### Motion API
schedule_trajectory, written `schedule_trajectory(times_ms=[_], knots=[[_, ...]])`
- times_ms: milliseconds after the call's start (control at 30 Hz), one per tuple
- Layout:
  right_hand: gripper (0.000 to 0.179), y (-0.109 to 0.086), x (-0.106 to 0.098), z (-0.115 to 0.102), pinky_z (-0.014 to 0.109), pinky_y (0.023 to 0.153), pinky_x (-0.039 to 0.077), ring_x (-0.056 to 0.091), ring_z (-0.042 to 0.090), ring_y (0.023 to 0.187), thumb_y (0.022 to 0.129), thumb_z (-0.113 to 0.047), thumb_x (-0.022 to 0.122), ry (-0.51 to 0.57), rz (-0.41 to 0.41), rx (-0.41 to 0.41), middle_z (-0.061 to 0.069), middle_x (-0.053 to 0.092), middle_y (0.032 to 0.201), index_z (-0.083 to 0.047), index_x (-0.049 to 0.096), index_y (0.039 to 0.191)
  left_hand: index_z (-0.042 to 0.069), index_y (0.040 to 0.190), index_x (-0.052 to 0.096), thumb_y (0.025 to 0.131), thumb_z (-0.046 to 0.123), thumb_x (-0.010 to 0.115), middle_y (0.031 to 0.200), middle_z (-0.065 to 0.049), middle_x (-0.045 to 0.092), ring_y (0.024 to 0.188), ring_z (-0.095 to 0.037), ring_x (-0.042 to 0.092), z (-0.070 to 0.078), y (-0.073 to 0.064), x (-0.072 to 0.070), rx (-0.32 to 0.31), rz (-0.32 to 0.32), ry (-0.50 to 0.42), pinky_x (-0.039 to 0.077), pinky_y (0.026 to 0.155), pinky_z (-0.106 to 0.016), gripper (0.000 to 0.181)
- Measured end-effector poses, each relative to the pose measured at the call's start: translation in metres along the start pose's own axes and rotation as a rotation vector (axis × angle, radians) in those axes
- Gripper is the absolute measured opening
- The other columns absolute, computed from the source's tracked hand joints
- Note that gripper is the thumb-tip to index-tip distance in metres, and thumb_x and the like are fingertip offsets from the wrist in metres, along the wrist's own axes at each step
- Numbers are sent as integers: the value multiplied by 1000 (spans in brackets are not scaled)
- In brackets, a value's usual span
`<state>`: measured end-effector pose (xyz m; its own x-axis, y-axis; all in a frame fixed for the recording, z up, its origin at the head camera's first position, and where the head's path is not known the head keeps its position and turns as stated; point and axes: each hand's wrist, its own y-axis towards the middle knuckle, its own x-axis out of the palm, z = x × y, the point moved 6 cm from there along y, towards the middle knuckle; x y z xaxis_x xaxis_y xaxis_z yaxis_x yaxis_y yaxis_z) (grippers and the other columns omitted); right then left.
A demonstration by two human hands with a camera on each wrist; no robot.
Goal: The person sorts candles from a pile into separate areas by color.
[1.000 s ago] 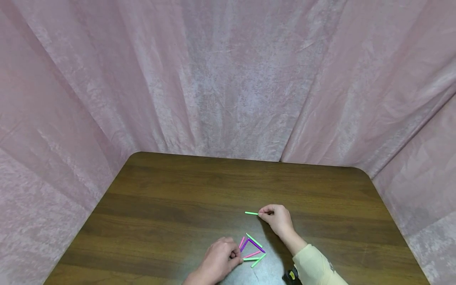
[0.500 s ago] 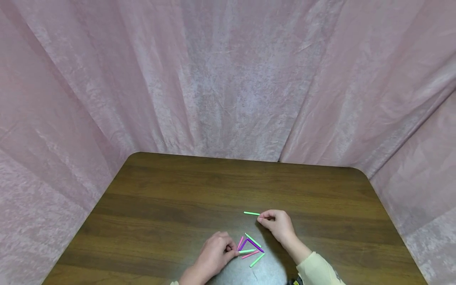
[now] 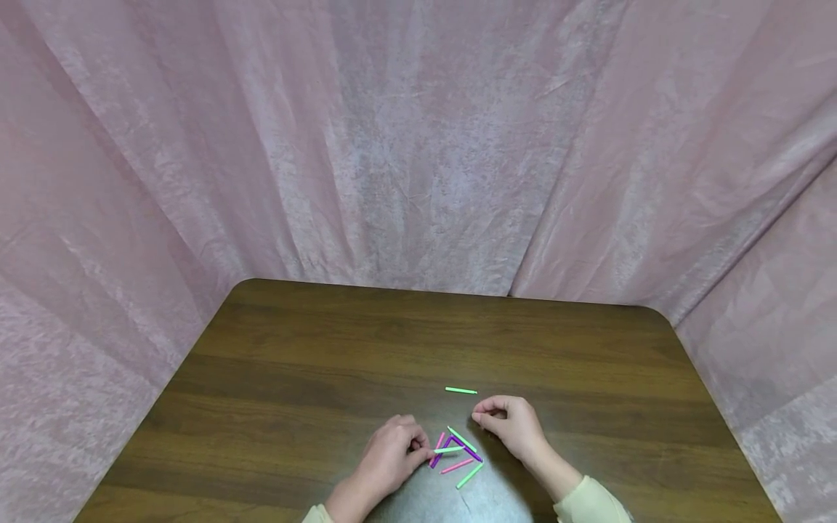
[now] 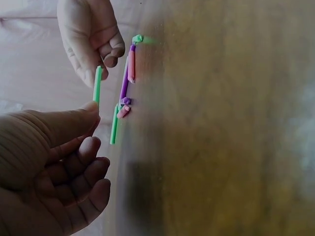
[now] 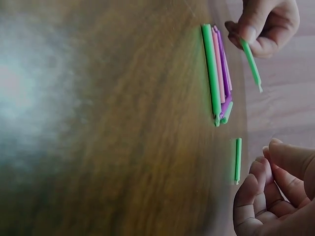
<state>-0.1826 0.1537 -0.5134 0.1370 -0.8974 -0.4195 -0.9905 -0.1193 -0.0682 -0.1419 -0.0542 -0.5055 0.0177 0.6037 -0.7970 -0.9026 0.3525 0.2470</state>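
Note:
My left hand point(image 3: 391, 454) pinches a thin green stick point(image 4: 97, 84) by one end, thumb against index finger. In the head view the stick overlaps a small group on the table. Within that group, two purple sticks point(image 3: 469, 450) meet at a corner, flanked by pink sticks point(image 3: 457, 466) and other green sticks point(image 3: 469, 476). My right hand point(image 3: 513, 425) is beyond the group on the right, fingers loosely curled and holding nothing. Just past its fingertips, a separate green stick point(image 3: 461, 390) lies on the table, also visible beside the hand in the right wrist view.
The brown wooden table point(image 3: 327, 349) has rounded far corners. Pink velvety curtains point(image 3: 418, 145) hang behind it and along both sides. A glossy light reflection shows on the table near its front.
The left hand has lifted its green stick from the group's near side and carried it away from me over the purple sticks. The right hand has let go of the far green stick and drawn back.

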Motion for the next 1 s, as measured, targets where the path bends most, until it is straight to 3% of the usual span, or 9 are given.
schedule_trajectory(times_ms=[233, 433, 733, 1000], knots=[[10, -9, 2, 0, 27, 56, 51, 61, 16, 62, 83, -9, 75, 53, -52, -3, 11, 68, 73, -1, 72, 87, 23, 68, 63, 75, 21, 83, 69, 17, 46, 71, 0, 44, 1, 6, 0, 22, 7, 6, 48, 72, -26, 21], [13, -18, 3, -1, 24, 54, 49, 60, 13, 61, 83, -11, 76, 67, -77, -26, 11, 69, 75, 0, 72, 89, 22, 69, 64, 76, 21, 83, 70, 16, 47, 71, -1, 44, 1, 11, -2, 11, -9, 2, 40, 61, -19, 20], [11, -28, 0, 3, 20, 54, 46, 55, 2, 60, 82, -10, 76, 38, -101, -84, 6, 69, 76, -1, 72, 88, 22, 68, 64, 77, 24, 82, 70, 16, 48, 71, -1, 44, -1, 18, -3, 7, -5, 23, 41, 60, -20, 20], [9, -35, -1, 6, 19, 53, 45, 54, -1, 60, 80, -12, 78, -31, -110, -109, 0, 69, 76, -5, 74, 85, 23, 68, 63, 77, 24, 82, 70, 15, 49, 72, -2, 45, -2, 24, -2, 18, -15, -4, 42, 62, -21, 21]])
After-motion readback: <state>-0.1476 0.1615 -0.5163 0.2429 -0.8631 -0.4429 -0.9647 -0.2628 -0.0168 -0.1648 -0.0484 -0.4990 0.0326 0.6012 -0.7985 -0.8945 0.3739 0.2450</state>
